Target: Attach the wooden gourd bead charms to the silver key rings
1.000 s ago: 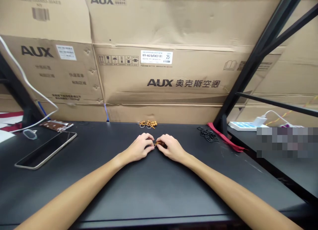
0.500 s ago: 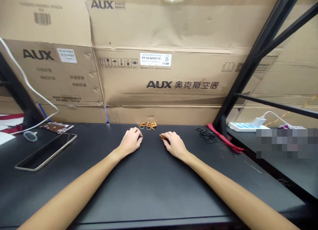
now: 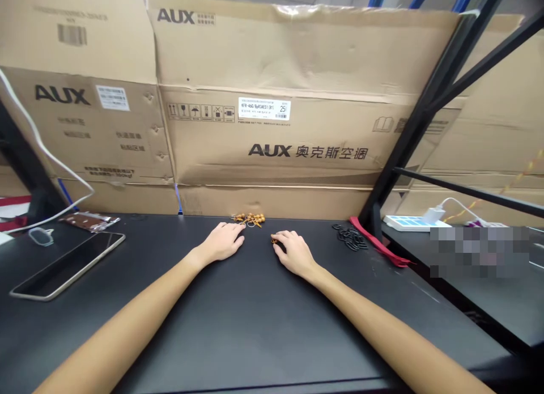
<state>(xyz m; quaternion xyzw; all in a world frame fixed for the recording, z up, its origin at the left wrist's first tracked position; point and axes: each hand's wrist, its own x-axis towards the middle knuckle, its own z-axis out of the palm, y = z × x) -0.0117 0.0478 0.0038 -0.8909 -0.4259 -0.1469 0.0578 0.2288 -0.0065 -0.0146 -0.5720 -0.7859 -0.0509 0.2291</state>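
Well, the left hand (image 3: 221, 242) lies palm down on the black table (image 3: 238, 331), its fingers stretched out and open, holding nothing. The right hand (image 3: 295, 253) rests near it, fingers lightly curled, with a small amber bead piece (image 3: 274, 241) right at the fingertips; from here I can't tell whether it is gripped or only touched. Just beyond the left hand's fingertips lies a cluster of amber beads with metal rings (image 3: 249, 219), close to the foot of the cardboard cartons (image 3: 272, 139). Farther out past the right hand sit a heap of black rubber rings (image 3: 351, 237) and, just beside those, a red strip (image 3: 380, 244). Well off to the left of the left hand lies a gold-edged tablet (image 3: 68, 266). Far beyond the right hand, a white power strip (image 3: 410, 223) sits off the table.
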